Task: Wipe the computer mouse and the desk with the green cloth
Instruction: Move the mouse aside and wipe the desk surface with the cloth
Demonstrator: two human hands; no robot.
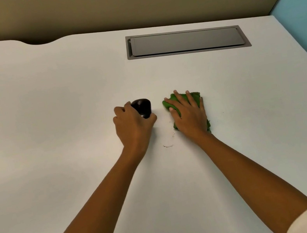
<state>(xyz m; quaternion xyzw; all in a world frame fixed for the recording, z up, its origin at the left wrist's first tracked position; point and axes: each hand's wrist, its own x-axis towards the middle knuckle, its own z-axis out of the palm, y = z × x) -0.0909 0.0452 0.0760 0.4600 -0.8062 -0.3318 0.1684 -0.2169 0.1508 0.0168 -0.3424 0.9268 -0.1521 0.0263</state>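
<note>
**Cloth flat on the desk, mouse held aside**

The person's right hand [189, 114] lies spread and flat on the green cloth [196, 95], pressing it against the white desk [45, 114] right of centre. The left hand [132, 126] is curled around the near end of the black computer mouse [142, 107], gripping it just left of the cloth, apart from it. Small dark specks [168, 146] sit on the desk nearer the person, between the two forearms; a grey cable hatch [186, 41] lies farther off.

The likely slip is a sideways stroke pushing the specks along instead of lifting them, since the bunched cloth covers little surface. A sweep to the left could also knock the mouse if the grip on it is loose
</note>
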